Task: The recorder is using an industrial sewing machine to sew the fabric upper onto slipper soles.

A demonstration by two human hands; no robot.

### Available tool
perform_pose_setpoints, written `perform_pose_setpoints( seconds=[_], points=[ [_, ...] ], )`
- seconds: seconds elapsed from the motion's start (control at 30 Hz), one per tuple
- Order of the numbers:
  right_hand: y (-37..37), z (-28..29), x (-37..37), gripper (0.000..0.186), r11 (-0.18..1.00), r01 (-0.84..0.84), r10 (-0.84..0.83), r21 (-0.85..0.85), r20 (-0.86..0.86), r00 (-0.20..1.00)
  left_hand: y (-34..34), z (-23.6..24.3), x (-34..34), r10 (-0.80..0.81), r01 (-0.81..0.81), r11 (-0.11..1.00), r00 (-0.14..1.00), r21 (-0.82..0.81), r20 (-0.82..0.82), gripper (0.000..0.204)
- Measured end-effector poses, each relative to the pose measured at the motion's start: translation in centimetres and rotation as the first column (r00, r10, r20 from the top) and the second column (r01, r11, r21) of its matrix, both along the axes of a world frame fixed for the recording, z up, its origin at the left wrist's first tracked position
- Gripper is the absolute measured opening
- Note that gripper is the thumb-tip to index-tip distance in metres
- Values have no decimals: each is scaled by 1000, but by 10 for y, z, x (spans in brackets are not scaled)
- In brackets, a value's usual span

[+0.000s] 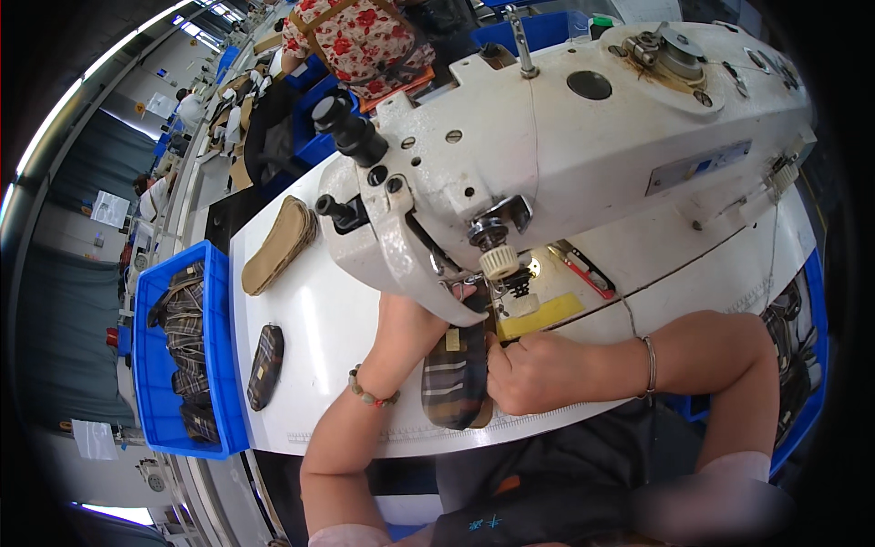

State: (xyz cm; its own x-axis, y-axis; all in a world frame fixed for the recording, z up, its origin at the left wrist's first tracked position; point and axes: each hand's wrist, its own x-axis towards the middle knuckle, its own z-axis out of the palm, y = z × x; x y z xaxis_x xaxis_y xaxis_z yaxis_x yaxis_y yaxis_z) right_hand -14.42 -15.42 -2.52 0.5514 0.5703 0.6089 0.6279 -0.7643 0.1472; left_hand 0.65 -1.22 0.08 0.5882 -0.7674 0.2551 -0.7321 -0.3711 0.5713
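Observation:
A dark plaid slipper (453,383) with a small pale label and a tan edge lies under the head of a white sewing machine (565,128). My left hand (412,326) reaches in from the left to the slipper's far end, near the needle area. Its fingers are closed on the fabric there, though the machine head partly hides them. Curled against the slipper's right edge, my right hand (533,372) grips it with bent fingers. The stitching point itself is mostly hidden.
On the white table, a stack of tan soles (281,244) and another plaid slipper (265,367) lie left. Blue bins (232,392) flank it, holding plaid pieces. A red-handled cutter (583,272) and yellow strip (542,317) lie by the needle. Another person (360,46) sits beyond.

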Motion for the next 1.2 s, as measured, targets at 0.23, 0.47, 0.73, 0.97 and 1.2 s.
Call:
perform_pose_setpoints(
  seconds=[0.23,0.47,0.73,0.97,1.2],
  points=[
    [3,13,-21,19,979,110,-131,-173,-114,985,12,2,-34,-91,80,996,923,46,374,20],
    [1,12,-24,33,986,96,-119,-137,-176,977,13,13,-51,-120,40,982,891,187,438,34],
    [0,7,-20,31,981,131,-152,-144,-148,977,11,5,-45,-175,87,977,844,194,506,33],
    [-7,8,-14,30,971,172,-198,-164,-157,968,23,50,-46,-315,259,904,941,340,121,56],
    [-6,9,-13,29,976,146,-173,-163,-166,971,32,41,-63,-423,321,857,885,402,196,63]
  ],
)
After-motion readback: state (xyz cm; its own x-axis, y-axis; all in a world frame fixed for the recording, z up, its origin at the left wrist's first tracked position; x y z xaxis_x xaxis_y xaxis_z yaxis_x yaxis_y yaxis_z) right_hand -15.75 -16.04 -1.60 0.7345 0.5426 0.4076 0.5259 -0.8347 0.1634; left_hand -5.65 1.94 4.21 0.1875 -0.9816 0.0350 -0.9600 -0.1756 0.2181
